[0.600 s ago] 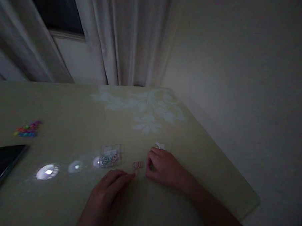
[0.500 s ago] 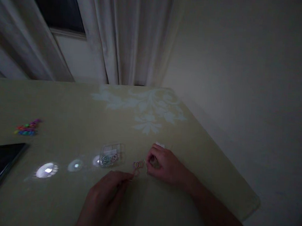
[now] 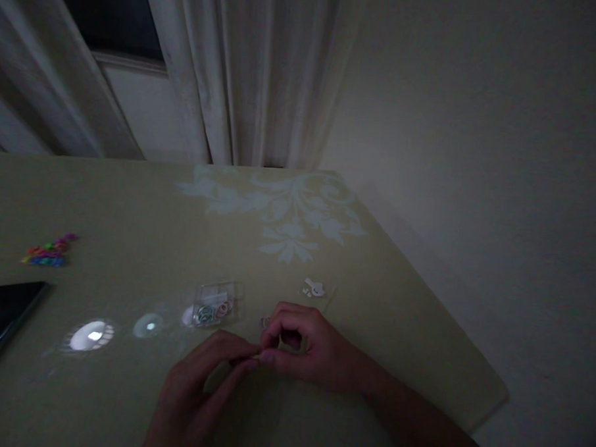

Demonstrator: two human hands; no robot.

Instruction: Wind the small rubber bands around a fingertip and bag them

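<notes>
Left hand (image 3: 205,377) and right hand (image 3: 308,350) meet, each grip pinched on one tiny piece (image 3: 255,357) between them, seemingly to steady it; the box (image 3: 210,290) sits beyond, likely for reach.

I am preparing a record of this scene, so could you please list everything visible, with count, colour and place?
Table: one, pale greenish with white floral pattern; across the view
Curtains: count unclear, greyish; behind table
Window: one, dark; upper left
Wall: one, greyish; right
Pile of small pieces: one, multicoloured; table's left
Phone-like device: one, black; left edge
Reflections: three, white; left of box
Clear box: one, transparent; beyond left grip
Rings: several, green and pinkish; in box
White pieces: several, white; beyond right grip
Ring-like pieces: count and colour unclear; partly hidden by right grip
Thin piece: one, pale; at fingertips
Left grip: one; lower centre, pinching thin piece
Right grip: one; beside it, fingertips at thin piece
</notes>
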